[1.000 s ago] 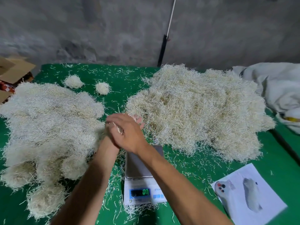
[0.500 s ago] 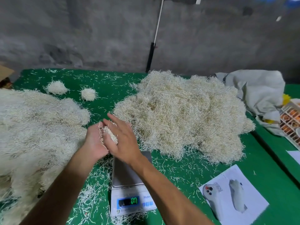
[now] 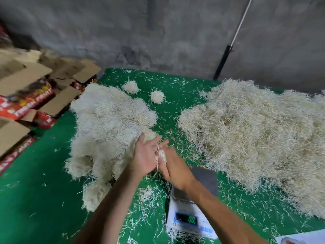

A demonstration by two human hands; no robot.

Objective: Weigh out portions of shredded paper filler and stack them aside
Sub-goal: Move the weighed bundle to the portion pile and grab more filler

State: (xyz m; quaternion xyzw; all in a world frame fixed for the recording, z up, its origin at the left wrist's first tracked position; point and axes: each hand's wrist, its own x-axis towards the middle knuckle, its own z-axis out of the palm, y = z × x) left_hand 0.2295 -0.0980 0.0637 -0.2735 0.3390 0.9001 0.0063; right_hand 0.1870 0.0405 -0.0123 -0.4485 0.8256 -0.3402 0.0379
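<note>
The stack of weighed portions (image 3: 109,131) lies at 10 o'clock from your left hand (image 3: 145,155), which is nearer it, fingers straight and spread. A small wad of shreds (image 3: 161,154) sits between that palm and your right hand (image 3: 175,166), also flat-fingered, its strands running 12 to 6. The scale (image 3: 190,208) sits at 5 o'clock, the loose pile (image 3: 255,138) at 2 o'clock.

Your scale (image 3: 189,215) shows blurred green digits — you cannot read them — and your right forearm hides part of its platform. The loose heap of shredded paper (image 3: 255,136) runs off the right edge. The printed sheet (image 3: 302,238) is cropped at the bottom corner, and the cardboard boxes (image 3: 26,95) are motion-smeared, their lettering illegible.
</note>
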